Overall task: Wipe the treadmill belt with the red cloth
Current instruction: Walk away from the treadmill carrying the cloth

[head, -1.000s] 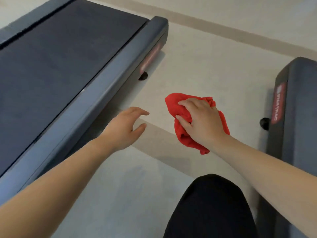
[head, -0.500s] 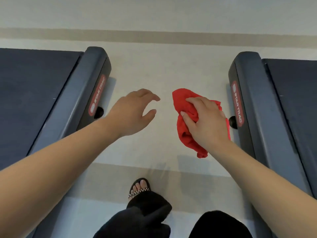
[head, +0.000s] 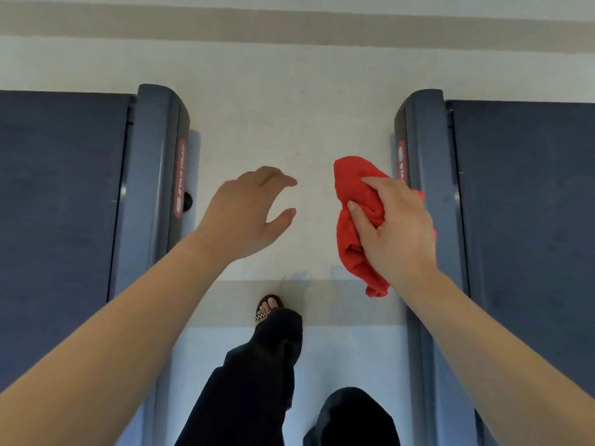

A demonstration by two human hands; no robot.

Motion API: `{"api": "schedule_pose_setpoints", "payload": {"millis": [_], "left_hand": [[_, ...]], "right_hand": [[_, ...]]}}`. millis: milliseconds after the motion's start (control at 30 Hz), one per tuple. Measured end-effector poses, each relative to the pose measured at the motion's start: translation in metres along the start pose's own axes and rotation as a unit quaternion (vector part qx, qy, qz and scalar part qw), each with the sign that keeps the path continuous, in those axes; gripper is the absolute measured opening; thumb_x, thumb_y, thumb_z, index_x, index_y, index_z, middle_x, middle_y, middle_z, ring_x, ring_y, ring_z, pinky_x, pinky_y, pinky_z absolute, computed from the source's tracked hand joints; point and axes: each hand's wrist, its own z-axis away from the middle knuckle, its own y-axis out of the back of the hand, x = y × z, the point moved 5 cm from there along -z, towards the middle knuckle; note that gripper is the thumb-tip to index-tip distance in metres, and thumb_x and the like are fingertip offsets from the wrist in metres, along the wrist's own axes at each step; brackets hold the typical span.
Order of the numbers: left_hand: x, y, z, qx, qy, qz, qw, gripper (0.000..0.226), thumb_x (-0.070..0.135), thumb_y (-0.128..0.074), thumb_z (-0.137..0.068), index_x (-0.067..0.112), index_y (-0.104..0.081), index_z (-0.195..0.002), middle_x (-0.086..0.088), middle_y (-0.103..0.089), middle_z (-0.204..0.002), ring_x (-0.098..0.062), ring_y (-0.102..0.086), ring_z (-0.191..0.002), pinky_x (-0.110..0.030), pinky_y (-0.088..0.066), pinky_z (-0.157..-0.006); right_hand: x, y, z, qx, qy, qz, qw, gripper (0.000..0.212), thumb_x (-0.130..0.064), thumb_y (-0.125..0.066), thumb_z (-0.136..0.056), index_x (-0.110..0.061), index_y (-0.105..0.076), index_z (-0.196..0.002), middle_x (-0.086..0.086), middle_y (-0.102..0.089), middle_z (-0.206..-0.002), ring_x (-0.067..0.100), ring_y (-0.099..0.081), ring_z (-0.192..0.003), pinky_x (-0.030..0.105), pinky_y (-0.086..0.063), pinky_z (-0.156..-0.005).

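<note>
View now squared between two treadmills
Right hand (head: 394,226) bunches the red cloth (head: 355,220); left hand (head: 249,214) spread empty; neither belt (head: 528,204) touched yet

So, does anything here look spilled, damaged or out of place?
Nothing stands out. The right hand holds the bunched red cloth over bare floor between two treadmills; both belts look intact, with no spill visible.
</note>
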Motion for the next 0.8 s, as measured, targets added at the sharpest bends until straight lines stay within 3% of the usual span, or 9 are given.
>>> {"api": "schedule_pose_setpoints", "payload": {"millis": [67, 200, 467, 633, 800], "left_hand": [[0.012, 0.036, 0.010, 0.015, 0.014, 0.031, 0.999, 0.044, 0.037, -0.052, -0.090, 0.021, -0.049, -0.131, 0.002, -0.049, -0.134, -0.016, -0.046, -0.074, -0.031, -0.041, -0.082], [0.034, 0.105, 0.018, 0.031, 0.035, 0.049, 0.998, 0.043, 0.036, -0.053, -0.090, 0.021, -0.050, -0.130, 0.002, -0.049, -0.134, -0.011, -0.036, -0.072, -0.030, -0.040, -0.082], [0.095, 0.236, 0.020, 0.018, 0.045, 0.098, 0.994, 0.041, 0.037, -0.050, -0.092, 0.025, -0.049, -0.131, 0.003, -0.049, -0.135, -0.012, -0.038, -0.073, -0.035, -0.042, -0.090], [0.117, 0.295, 0.016, -0.003, 0.047, 0.102, 0.994, 0.042, 0.039, -0.048, -0.093, 0.025, -0.047, -0.133, 0.004, -0.046, -0.137, -0.020, -0.052, -0.088, -0.035, -0.041, -0.091], [0.122, 0.325, -0.011, -0.012, 0.054, 0.113, 0.992, 0.043, 0.041, -0.047, -0.092, 0.027, -0.045, -0.133, 0.006, -0.045, -0.138, -0.016, -0.051, -0.090, -0.031, -0.039, -0.089]], "right_hand": [[-0.031, 0.032, 0.002, 0.003, 0.015, 0.015, 1.000, 0.035, -0.039, -0.053, -0.092, -0.024, -0.054, -0.123, -0.001, -0.058, -0.126, 0.022, -0.053, -0.113, 0.045, -0.045, -0.093], [-0.081, 0.089, 0.000, 0.015, 0.027, 0.023, 0.999, 0.034, -0.038, -0.053, -0.092, -0.023, -0.056, -0.123, -0.001, -0.060, -0.123, 0.021, -0.055, -0.111, 0.041, -0.044, -0.091], [-0.149, 0.190, -0.004, -0.017, -0.040, -0.019, 0.999, 0.035, -0.036, -0.054, -0.092, -0.023, -0.054, -0.124, -0.003, -0.058, -0.126, 0.019, -0.051, -0.114, 0.046, -0.043, -0.096], [-0.176, 0.251, -0.025, 0.013, -0.043, -0.017, 0.999, 0.035, -0.037, -0.053, -0.092, -0.023, -0.055, -0.124, -0.003, -0.058, -0.126, 0.020, -0.051, -0.114, 0.046, -0.043, -0.096], [-0.180, 0.279, -0.061, 0.033, -0.055, -0.043, 0.997, 0.035, -0.036, -0.054, -0.091, -0.023, -0.055, -0.124, -0.004, -0.057, -0.127, 0.019, -0.050, -0.116, 0.046, -0.041, -0.097]]}}
